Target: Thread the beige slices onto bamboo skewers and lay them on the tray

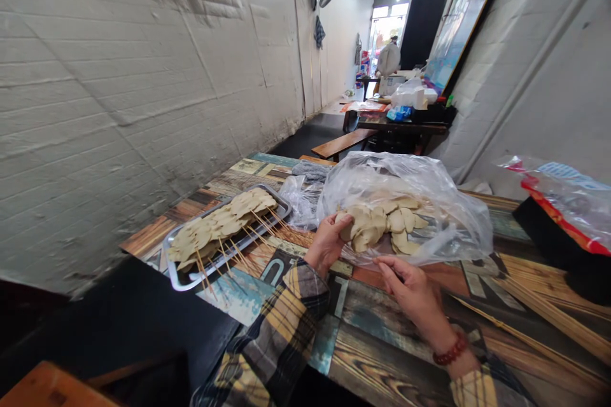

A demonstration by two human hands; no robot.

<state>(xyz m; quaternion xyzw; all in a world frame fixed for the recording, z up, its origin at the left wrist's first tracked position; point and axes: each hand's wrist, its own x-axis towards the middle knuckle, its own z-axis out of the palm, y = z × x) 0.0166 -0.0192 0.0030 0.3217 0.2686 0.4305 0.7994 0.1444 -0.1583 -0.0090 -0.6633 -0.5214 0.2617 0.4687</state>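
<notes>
Yellow, black and grey plaid sleeves (281,324) extend over a patchwork-patterned table (382,362) as the left hand (328,245) pinches flat beige slices (367,229) inside a clear plastic bag (461,229); the right hand (413,289) bunches its fingers, any hold unclear. Skewered beige slices (219,222) lie on a silver metal tray (181,283), left.

Beige slices (367,227) here, silver tray (180,282), tan sticks (556,311); patchwork tabletop (382,359) in brown, blue and black; sleeves (267,343) in yellow-and-grey plaid, and there's a red bracelet (451,351)!
</notes>
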